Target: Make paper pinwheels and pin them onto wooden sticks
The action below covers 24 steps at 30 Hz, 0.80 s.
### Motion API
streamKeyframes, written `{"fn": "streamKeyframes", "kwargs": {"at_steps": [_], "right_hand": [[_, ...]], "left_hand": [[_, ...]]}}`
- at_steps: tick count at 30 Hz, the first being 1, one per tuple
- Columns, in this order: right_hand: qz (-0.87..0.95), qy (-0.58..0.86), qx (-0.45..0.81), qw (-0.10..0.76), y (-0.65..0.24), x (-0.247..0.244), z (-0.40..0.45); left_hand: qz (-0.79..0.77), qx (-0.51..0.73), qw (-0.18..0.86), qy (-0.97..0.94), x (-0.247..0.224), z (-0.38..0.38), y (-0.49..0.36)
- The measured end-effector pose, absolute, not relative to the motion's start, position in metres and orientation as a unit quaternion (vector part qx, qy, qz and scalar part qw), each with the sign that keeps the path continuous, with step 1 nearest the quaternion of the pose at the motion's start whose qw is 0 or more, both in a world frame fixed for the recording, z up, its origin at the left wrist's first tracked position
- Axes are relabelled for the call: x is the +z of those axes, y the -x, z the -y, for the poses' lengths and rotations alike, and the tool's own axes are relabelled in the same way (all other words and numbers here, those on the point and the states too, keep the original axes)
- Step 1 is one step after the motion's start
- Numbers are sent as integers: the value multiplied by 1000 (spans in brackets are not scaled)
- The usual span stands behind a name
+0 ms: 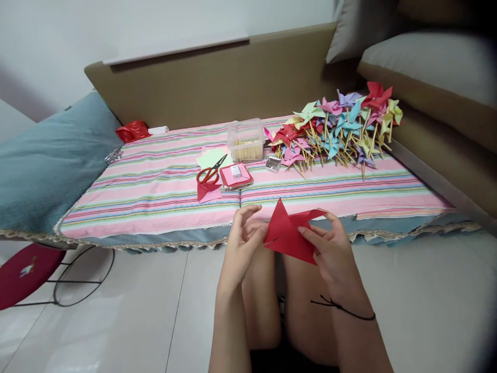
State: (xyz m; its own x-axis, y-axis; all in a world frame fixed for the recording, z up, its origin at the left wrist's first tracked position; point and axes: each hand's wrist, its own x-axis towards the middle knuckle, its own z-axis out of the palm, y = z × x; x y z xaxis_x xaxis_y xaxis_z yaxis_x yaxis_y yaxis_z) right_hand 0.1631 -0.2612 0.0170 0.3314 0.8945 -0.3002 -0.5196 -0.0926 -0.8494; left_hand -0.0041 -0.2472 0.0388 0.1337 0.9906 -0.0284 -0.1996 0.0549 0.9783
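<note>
A red paper square, slit in from its corners, is held up between my two hands above my lap. My left hand pinches its left corner between thumb and fingers. At the other side my right hand grips the sheet, thumb on its face, with the upper right flap curling near the fingers. One pointed corner stands up at the top with a small hole near its tip. Beyond my hands, orange-handled scissors lie on the striped cloth beside a stack of red and pink paper squares.
Behind the paper stands a clear plastic box of wooden sticks, with a small open box nearby. Many finished paper pinwheels lie heaped at the right. A red plastic bag sits far left; a red stool stands on the floor.
</note>
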Motion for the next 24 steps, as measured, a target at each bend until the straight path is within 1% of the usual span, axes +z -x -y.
{"fn": "streamKeyframes", "kwargs": {"at_steps": [3, 6, 9, 16, 24], "right_hand": [[184, 491, 567, 636, -169, 12, 260], [186, 478, 586, 627, -170, 14, 260], [193, 459, 611, 615, -167, 21, 263], [238, 457, 601, 610, -160, 31, 269], [295, 477, 566, 604, -155, 26, 269]], "left_hand": [[-385, 482, 549, -564, 36, 245, 15], [-356, 456, 461, -672, 34, 244, 22], [-331, 450, 422, -714, 33, 244, 24], [-329, 466, 447, -689, 36, 245, 24], [-406, 467, 505, -602, 42, 250, 7]]}}
